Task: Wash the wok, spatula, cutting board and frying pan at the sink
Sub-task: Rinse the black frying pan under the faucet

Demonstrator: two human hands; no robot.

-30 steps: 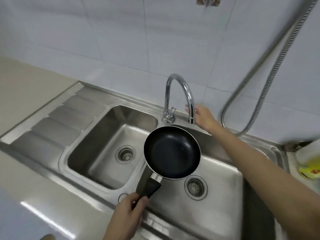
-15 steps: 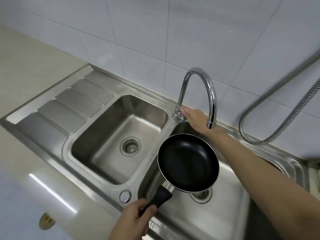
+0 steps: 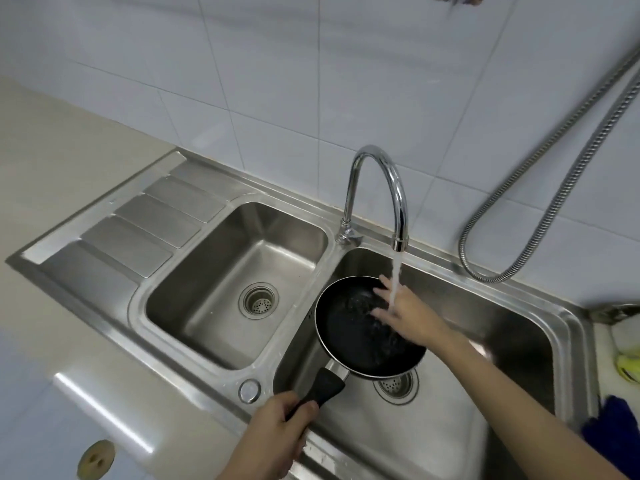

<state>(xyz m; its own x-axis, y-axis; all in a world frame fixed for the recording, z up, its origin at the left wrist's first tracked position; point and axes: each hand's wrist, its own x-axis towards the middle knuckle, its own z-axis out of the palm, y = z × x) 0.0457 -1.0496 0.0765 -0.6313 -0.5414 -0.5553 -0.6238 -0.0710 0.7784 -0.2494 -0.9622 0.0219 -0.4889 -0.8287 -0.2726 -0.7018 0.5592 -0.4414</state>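
White wall tiles are backing a stainless double sink (image 3: 194, 216); the faucet (image 3: 398, 202) is running water onto the right hand (image 3: 408, 317), fingers spread inside the black frying pan (image 3: 353, 327); the left hand (image 3: 277, 434) is gripping its handle over the right basin.

Left basin (image 3: 221, 306) open w/ room to pass; right basin (image 3: 485, 341) blocked by frying pan (image 3: 346, 327) under faucet (image 3: 384, 178).

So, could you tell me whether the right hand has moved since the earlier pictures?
Yes. The right hand left the base of the curved chrome tap and came forward into the black frying pan, under the running water.
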